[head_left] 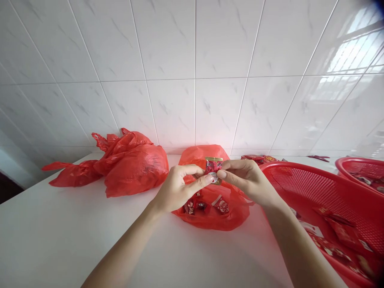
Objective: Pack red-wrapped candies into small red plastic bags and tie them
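Pinching a small red-and-gold packet point(214, 165) from both sides: left hand point(178, 187) with its thumb across the lower front, right hand point(250, 180) with thumb and forefinger at the right edge. Fingers of both hands are grasping this one piece. Packet position: raised, roughly upright, over the open red bag point(223, 224) on the white desk point(90, 236); several wrapped pieces point(222, 205) lie inside the bag. From where I stand, the red basket point(300, 173) is beside the right forearm, bunched red plastic point(136, 168) left of the hands. Judgement: a light edge pinch should spare the wrapper; thumbs clear of the printed front would leave it readable, and the bag beneath could catch a slip.
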Motion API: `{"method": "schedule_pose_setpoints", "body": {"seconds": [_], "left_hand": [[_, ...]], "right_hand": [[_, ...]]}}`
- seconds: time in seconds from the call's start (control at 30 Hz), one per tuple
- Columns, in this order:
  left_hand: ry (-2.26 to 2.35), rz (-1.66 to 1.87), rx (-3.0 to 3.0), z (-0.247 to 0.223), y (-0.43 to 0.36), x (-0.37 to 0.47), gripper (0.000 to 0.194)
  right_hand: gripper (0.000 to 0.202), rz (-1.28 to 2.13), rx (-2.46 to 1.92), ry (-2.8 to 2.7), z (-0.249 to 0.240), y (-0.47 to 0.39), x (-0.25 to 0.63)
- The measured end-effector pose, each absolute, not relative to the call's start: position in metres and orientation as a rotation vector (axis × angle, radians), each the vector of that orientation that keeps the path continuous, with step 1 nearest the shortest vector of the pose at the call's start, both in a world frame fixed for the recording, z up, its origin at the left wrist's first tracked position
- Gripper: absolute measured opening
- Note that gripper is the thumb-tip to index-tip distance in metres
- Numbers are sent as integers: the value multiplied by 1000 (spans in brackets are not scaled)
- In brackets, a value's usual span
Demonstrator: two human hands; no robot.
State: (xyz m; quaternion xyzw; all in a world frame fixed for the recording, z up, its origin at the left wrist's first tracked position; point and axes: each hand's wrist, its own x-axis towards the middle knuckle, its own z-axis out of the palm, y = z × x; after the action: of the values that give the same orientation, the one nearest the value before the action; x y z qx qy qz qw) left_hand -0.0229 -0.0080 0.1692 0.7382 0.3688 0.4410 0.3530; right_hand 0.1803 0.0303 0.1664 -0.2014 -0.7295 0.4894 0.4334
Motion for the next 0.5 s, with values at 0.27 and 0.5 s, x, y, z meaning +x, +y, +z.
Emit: {"method": "schedule_pose_setpoints", "body": {"seconds": [0.27, 0.5], "left_hand": [[1023, 1089, 2009, 166, -8, -20, 27], [1018, 1088, 2041, 170, -12, -19, 26]], "right_hand": [[18, 1223, -528, -1694, 171, 26, 180], [22, 1262, -538, -1643, 169, 25, 180]]}}
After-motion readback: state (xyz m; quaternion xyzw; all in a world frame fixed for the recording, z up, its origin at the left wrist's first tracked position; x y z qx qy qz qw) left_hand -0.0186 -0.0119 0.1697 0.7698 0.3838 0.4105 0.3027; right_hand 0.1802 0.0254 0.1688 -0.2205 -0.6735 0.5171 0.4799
